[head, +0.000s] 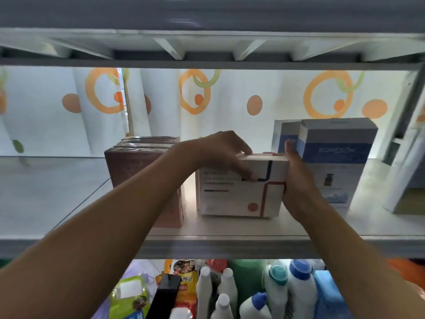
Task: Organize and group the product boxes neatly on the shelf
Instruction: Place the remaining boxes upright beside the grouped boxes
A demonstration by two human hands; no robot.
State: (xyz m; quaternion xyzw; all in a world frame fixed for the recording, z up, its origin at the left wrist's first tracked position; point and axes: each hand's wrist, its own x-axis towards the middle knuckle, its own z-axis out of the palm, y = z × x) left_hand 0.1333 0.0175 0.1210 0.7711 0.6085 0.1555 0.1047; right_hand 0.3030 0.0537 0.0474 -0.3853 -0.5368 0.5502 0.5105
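Gripping from both sides, the two hands hold a white box point(241, 187) that stands upright on the shelf point(230, 233), in the head view the only view given. The left hand point(220, 150) reaches over the box's top edge, its fingers curled down across the front face near the dark line printed there. The right hand point(296, 178) clasps the box's right side, thumb pointing up beside the top corner and fingers wrapped round the edge; what the fingertips do behind the box is hidden. The white box carries a red line, a dark line and an orange dot on its front.

Just left of it, with a narrow gap between, stands a group of brown boxes point(142, 171) wrapped in clear film, partly covered by the left forearm. To the right stand two blue-and-white boxes point(338, 162), taller than the white one, the nearer one close to the right hand. Behind the shelf hangs a white curtain point(230, 100) with orange rings and dots.

Below the shelf edge sit white bottles point(226, 288) with white caps, white bottles with blue caps point(299, 286), a green pouch point(128, 298) and a black box point(165, 295)
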